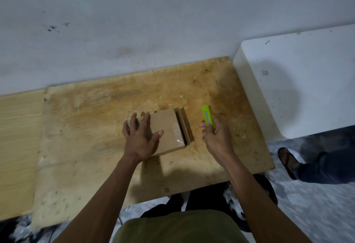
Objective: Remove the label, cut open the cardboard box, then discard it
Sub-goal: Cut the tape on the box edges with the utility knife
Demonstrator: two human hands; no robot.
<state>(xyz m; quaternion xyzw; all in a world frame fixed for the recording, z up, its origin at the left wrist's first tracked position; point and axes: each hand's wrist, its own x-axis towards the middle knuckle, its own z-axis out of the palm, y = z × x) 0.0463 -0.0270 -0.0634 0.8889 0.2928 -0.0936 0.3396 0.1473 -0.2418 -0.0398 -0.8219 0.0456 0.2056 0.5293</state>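
A small brown cardboard box [169,127] lies on the stained wooden board [96,127]. Its right end gapes, a flap [185,125] standing out, and clear tape shows near that edge. My left hand [141,137] presses flat on the box's left half, fingers spread. My right hand [216,136] is to the right of the box, apart from it, and grips a bright green utility knife [207,117] whose tip points away from me. I see no label on the box's visible faces.
A white block-like surface [299,85] borders the board on the right. A grey wall [153,22] rises behind. A person's sandalled foot and dark trouser leg [307,164] stand on the floor at right. A paler wooden plank [17,146] adjoins at left.
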